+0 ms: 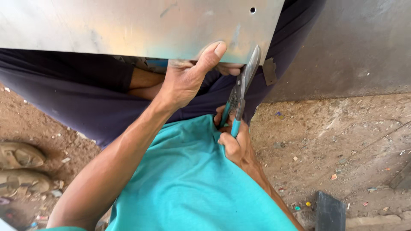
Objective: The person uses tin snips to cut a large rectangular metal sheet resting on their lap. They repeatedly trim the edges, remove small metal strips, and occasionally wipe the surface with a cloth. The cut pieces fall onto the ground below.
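Note:
A flat grey metal sheet (128, 25) fills the top of the head view, with a small hole near its right corner. My left hand (188, 75) grips the sheet's lower edge, thumb pressed flat on its face. My right hand (235, 143) holds tin snips (240, 90) by their teal handles. The snips' blades point up and meet the sheet's lower right edge. A small cut piece of metal (269, 71) hangs just right of the blades. My teal shirt (188, 179) fills the bottom middle.
Another person in dark clothes (85, 94) sits behind the sheet. Worn sandals (21, 169) lie on the dirt at the left. A grey wall (359, 47) stands at the right, with littered dirt ground (342, 141) below and a dark block (329, 211) at the bottom right.

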